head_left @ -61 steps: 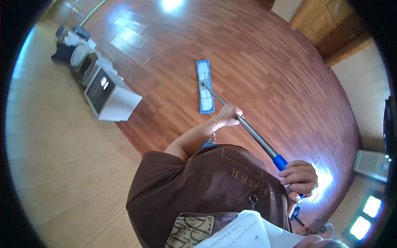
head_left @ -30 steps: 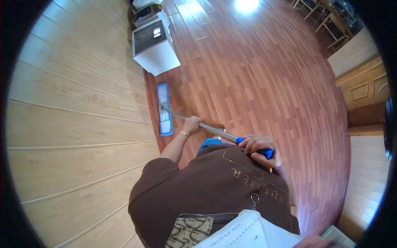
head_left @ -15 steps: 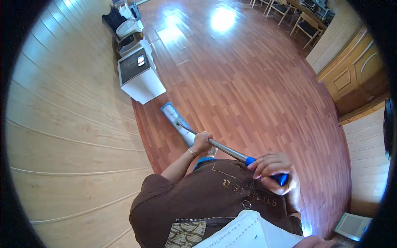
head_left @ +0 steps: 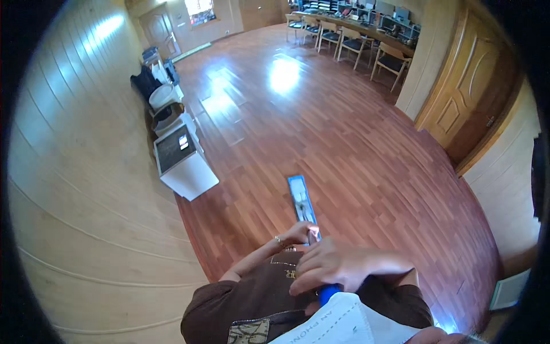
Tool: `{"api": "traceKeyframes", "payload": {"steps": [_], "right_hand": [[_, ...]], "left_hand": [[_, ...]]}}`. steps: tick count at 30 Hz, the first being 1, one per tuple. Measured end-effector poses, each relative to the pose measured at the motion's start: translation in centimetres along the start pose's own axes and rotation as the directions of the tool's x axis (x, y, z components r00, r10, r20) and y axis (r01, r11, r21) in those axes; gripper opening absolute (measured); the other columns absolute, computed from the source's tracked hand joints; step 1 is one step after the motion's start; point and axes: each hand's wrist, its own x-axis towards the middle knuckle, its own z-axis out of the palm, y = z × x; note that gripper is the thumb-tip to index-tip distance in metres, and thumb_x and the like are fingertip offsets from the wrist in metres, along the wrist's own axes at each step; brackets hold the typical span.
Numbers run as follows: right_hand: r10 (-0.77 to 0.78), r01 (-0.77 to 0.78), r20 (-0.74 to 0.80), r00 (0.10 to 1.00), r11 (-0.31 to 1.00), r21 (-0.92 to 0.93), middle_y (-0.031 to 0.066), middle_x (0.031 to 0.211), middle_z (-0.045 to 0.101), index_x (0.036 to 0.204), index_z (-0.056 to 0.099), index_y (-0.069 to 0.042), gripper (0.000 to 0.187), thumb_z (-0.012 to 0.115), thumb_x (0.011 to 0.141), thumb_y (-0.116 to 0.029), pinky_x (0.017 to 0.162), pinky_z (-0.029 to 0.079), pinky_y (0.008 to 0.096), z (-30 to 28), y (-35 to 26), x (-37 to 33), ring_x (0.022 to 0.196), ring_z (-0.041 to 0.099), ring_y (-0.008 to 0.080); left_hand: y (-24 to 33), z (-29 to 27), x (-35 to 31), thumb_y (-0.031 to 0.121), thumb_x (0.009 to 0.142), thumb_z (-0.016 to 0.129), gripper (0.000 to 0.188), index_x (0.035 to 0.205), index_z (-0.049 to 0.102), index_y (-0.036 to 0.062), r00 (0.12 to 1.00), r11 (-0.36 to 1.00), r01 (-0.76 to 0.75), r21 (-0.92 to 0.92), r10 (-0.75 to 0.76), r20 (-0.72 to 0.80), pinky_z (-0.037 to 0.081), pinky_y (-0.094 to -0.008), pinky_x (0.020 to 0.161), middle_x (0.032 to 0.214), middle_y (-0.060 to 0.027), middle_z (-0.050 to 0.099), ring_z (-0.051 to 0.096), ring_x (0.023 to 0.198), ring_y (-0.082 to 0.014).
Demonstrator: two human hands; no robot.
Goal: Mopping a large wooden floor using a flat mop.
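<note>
A flat mop (head_left: pixel 299 195) with a blue-edged, pale head lies on the wooden floor straight ahead of me. Its metal pole rises toward my body, strongly foreshortened. My left hand (head_left: pixel 300 233), with a bracelet at the wrist, is wrapped round the pole just above the mop head in this view. Nearer my chest, my right hand (head_left: pixel 338 265) curls over the upper pole, its knuckles hiding most of the shaft. The blue grip (head_left: pixel 328 293) at the pole's end pokes out below this hand.
Along the left wall stand a white cabinet (head_left: pixel 192 175) with a phone (head_left: pixel 183 142) on its dark top, and a white round bin (head_left: pixel 162 96). Chairs (head_left: pixel 391 62) line a long desk at the far right. A wooden door (head_left: pixel 470 92) is on the right.
The mop head has swung to the right, away from the cabinet. My right hand has come left, in front of my chest. My view has tilted up, showing more of the room.
</note>
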Motion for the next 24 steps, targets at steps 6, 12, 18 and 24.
{"api": "traceKeyframes", "payload": {"steps": [6, 12, 18, 24], "right_hand": [[0.263, -0.227, -0.249, 0.932, 0.96, 0.165, 0.0123, 0.071, 0.059, 0.085, 0.059, -0.007, 0.022, 0.072, 0.07, -0.016, 0.058, 0.042, 0.0406, 2.8, 11.4, -2.3, 0.064, 0.057, 0.0291], [0.536, -0.508, -0.15, 0.831, 0.84, 0.189, 0.0122, 0.058, 0.048, 0.075, 0.057, -0.004, 0.029, 0.075, 0.076, -0.027, 0.051, 0.036, 0.0392, 7.4, 23.2, -4.5, 0.052, 0.044, 0.0181], [0.658, -0.587, -0.119, 0.744, 0.728, 0.355, 0.011, 0.061, 0.055, 0.075, 0.063, -0.006, 0.026, 0.075, 0.074, -0.029, 0.054, 0.041, 0.0381, 17.8, 34.5, -10.9, 0.056, 0.052, 0.0205], [0.648, -0.661, -0.404, 0.646, 0.739, 0.128, 0.0137, 0.065, 0.058, 0.07, 0.061, -0.008, 0.01, 0.067, 0.07, -0.017, 0.053, 0.042, 0.0406, 16.9, 32.5, -11.7, 0.06, 0.057, 0.0289]], "left_hand": [[12.0, -7.2, -6.5, 0.038, 0.082, 0.065, 0.052, 0.125, 0.054, 0.0102, 0.978, 0.856, 0.031, -0.516, -0.134, -0.162, 0.04, -0.0336, 0.097, 0.123, -0.0087, 0.056, 0.053, 0.111, -0.0186], [26.6, -10.8, -6.9, 0.039, 0.072, 0.078, 0.082, 0.136, 0.035, 0.0127, 0.646, 0.741, -0.664, -0.103, 0.498, -0.579, 0.042, -0.0505, 0.093, 0.119, -0.0201, 0.056, 0.057, 0.107, -0.0351], [27.9, -9.7, -8.7, 0.013, 0.074, 0.079, 0.038, 0.096, 0.048, 0.0105, 0.515, 0.776, -0.521, 0.355, 0.618, -0.594, 0.05, -0.0411, 0.065, 0.06, -0.0036, 0.06, 0.063, 0.053, -0.0185], [25.9, -14.3, -6.1, 0.005, 0.07, 0.076, 0.042, 0.101, 0.047, 0.0103, 0.588, 0.692, -0.684, 0.231, 0.71, -0.386, 0.05, -0.0364, 0.059, 0.059, -0.0021, 0.059, 0.063, 0.054, -0.0174]]}}
